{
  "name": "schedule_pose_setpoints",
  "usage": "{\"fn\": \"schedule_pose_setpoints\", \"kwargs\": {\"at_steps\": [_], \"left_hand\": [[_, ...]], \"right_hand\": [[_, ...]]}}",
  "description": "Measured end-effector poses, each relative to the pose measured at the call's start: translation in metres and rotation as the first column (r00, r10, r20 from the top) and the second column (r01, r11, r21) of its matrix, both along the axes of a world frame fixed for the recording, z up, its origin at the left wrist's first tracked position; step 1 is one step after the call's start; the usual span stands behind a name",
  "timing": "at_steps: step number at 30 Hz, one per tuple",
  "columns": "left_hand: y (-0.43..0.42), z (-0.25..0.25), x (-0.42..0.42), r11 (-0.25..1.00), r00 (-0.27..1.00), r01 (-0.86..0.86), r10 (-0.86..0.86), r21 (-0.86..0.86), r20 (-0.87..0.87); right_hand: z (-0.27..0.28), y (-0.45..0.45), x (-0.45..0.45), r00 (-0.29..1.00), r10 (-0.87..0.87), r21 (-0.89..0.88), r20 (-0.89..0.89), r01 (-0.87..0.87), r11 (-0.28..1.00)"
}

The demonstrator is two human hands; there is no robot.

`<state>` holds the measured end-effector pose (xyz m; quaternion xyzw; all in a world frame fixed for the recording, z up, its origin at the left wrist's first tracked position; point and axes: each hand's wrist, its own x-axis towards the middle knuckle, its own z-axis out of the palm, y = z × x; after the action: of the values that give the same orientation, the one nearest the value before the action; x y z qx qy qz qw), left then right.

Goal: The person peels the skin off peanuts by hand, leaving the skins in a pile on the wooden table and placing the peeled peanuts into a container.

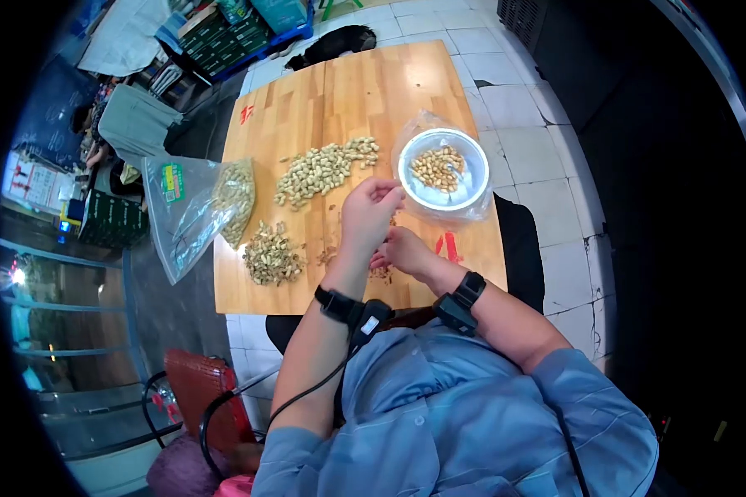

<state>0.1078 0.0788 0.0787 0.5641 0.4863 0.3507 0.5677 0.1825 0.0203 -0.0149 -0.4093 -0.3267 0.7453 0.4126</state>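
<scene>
- Holds left hand at the center of the frame, with thumb and fingertips drawn together near the rim of a white bowl; cannot tell of any peanut in the pinch, or of contact with the rim.
- Holds right hand just below, with fingers curled inward and partly hidden, over brown scraps; cannot tell of a grasp on anything.
- Shows golden shelled peanuts inside the bowl, right of center, with crumpled clear plastic around it.
- Shows, left of center on a wooden table, a heap of unshelled peanuts above a smaller pile of broken shells.
- Shows at left a clear plastic bag of peanuts, partly past the table's edge.
- Could tip the bowl by snagging the loose plastic with a finger, scattering shelled peanuts.
- Could drop shell crumbs among the kernels by parting fingers so near the rim.
- Could lose the overhanging bag to the floor through a knock or its own sag.
</scene>
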Motion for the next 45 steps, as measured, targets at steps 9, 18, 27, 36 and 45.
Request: {"fn": "schedule_pose_setpoints", "kwargs": {"at_steps": [9, 18, 27, 36, 45], "left_hand": [[0.011, -0.007, 0.022, 0.996, 0.998, -0.054, 0.056, 0.066, -0.034], [-0.041, -0.071, -0.082, 0.976, 0.97, -0.214, 0.217, 0.037, -0.108], [-0.063, -0.084, -0.091, 0.923, 0.946, -0.153, 0.24, -0.352, 0.219], [-0.062, -0.086, -0.096, 0.897, 0.896, -0.137, 0.293, -0.42, 0.334], [-0.063, -0.087, -0.098, 0.904, 0.914, -0.219, 0.321, -0.368, 0.247]], "right_hand": [[0.01, -0.005, 0.012, 0.999, 0.007, -0.005, 0.047, -0.007, 1.0], [0.008, 0.006, 0.011, 0.996, -0.005, 0.046, 0.087, 0.001, 0.999], [0.01, 0.005, -0.001, 0.997, 0.0, 0.101, 0.073, -0.007, 0.995], [0.011, 0.008, -0.01, 0.994, 0.002, 0.123, 0.108, -0.016, 0.992], [0.016, 0.005, -0.013, 0.96, 0.05, 0.256, 0.275, -0.124, 0.959]]}}
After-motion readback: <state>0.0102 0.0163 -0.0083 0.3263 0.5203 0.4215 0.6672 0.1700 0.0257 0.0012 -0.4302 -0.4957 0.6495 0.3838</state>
